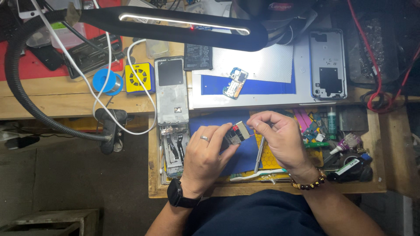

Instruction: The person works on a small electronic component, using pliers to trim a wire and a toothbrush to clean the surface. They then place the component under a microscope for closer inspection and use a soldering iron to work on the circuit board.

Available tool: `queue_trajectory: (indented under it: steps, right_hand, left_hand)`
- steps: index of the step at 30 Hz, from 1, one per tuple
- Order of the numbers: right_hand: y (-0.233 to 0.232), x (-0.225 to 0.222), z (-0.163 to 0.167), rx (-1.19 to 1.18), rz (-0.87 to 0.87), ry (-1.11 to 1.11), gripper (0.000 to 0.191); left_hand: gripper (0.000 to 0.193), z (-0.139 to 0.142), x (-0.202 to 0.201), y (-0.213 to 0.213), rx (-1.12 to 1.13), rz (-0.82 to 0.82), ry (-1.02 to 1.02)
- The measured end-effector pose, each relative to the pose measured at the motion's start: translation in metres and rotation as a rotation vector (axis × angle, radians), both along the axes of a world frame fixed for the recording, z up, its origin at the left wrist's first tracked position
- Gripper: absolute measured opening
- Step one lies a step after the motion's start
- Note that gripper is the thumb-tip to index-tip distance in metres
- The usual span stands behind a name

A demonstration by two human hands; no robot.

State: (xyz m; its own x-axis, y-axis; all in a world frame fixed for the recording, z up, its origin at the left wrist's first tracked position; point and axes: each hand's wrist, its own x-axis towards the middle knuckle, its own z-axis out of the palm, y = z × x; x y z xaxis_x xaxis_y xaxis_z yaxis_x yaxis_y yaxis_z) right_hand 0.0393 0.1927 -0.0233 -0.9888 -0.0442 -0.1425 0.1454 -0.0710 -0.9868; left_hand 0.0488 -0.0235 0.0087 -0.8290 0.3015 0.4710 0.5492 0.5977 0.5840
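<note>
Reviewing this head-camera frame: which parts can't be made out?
- Small grey-and-red part: its near side is covered by the left hand and the fingertips of the right hand.
- Desk lamp: its head hides the bench items behind it.
- Circuit board: components too small to read.
- Red cables: cut off by the right edge.

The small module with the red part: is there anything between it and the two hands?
Nothing visible stands between them. The left hand already grips the small module with its fingers, and the right hand touches its upper right edge from the other side. The grey tool lies below, out of the way.
</note>
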Motion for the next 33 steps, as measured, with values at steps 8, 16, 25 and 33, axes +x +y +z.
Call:
queue_trajectory:
  steps: [8, 16, 25, 33]
  right_hand:
    - [0.001, 0.005, -0.002, -0.012, -0.025, 0.004, 0.014]
    - [0.000, 0.001, 0.018, 0.177, 0.024, 0.066, 0.013]
    - [-0.004, 0.000, 0.048, 0.767, 0.085, 0.660, 0.016]
    - [-0.005, -0.001, 0.053, 0.916, 0.085, 0.811, 0.014]
  left_hand:
    - [0.049, -0.001, 0.000, 0.001, 0.013, 0.003, 0.012]
    - [0.049, -0.001, 0.000, 0.000, 0.007, -0.005, 0.002]
    - [0.049, 0.000, 0.000, 0.000, -0.001, -0.002, 0.003]
    - [0.048, 0.000, -0.001, 0.000, -0.011, -0.001, 0.017]
